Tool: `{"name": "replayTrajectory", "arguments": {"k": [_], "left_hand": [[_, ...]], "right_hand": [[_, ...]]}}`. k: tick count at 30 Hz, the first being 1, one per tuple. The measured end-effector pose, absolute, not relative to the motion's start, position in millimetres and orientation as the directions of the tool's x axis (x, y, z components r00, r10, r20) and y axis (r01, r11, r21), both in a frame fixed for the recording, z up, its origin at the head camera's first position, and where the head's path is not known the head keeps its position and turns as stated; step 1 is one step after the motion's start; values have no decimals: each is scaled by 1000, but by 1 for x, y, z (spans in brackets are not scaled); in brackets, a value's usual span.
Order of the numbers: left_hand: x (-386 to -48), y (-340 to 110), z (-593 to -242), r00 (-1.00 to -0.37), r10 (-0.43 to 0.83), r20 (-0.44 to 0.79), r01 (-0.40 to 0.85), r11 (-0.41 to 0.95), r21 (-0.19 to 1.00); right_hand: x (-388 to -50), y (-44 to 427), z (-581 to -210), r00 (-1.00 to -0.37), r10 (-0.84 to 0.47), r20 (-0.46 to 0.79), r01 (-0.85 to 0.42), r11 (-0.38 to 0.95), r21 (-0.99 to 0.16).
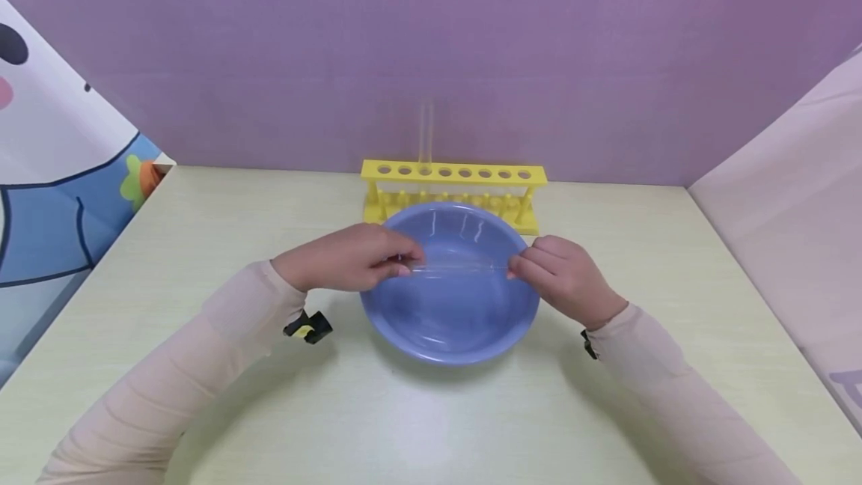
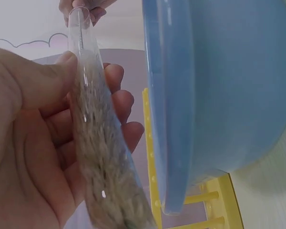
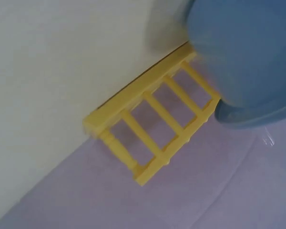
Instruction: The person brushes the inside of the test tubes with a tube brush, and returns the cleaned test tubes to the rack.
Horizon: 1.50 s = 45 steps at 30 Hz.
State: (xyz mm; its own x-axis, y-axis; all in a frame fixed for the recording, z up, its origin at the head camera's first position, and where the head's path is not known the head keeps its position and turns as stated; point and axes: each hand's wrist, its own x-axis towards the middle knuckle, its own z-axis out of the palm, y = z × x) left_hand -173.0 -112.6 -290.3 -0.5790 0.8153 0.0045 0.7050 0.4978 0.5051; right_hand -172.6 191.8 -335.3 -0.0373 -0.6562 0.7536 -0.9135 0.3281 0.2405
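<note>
My left hand (image 1: 346,257) (image 2: 33,109) holds a clear tube (image 1: 458,269) (image 2: 105,157) between thumb and fingers, level above the blue bowl (image 1: 451,358) (image 2: 229,86) (image 3: 248,52). In the left wrist view the tube is filled with brownish-grey bristly material, and a thin twisted wire runs towards its rim. At the tube's far end, my right hand (image 1: 566,279) (image 2: 88,10) pinches with curled fingers above the bowl's right rim; what exactly lies in the pinch is too small to tell. The right wrist view does not show this hand.
Behind the bowl stands a yellow test tube rack (image 1: 454,172) (image 2: 231,200) (image 3: 133,93), partly hidden by it. One clear upright tube (image 1: 426,133) is in the rack. A purple backdrop (image 1: 431,43) rises behind the pale table (image 1: 417,432).
</note>
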Motion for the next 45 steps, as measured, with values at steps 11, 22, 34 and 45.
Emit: {"name": "replayTrajectory", "arguments": {"k": [11,22,34,45], "left_hand": [[-173,-114,-291,-560,828,2,707,476,523],[-174,-114,-293,-562,827,-9,698,480,532],[-174,-116,-293,-568,823,-28,687,492,535],[-176,-116,-294,-583,811,-51,671,515,534]], "right_hand": [[-174,199,-335,48,-665,746,-892,308,332],[-174,204,-336,56,-668,742,-881,316,351],[-176,209,-338,62,-661,748,-873,327,361],[-177,214,-340,57,-641,765,-872,341,351]]}}
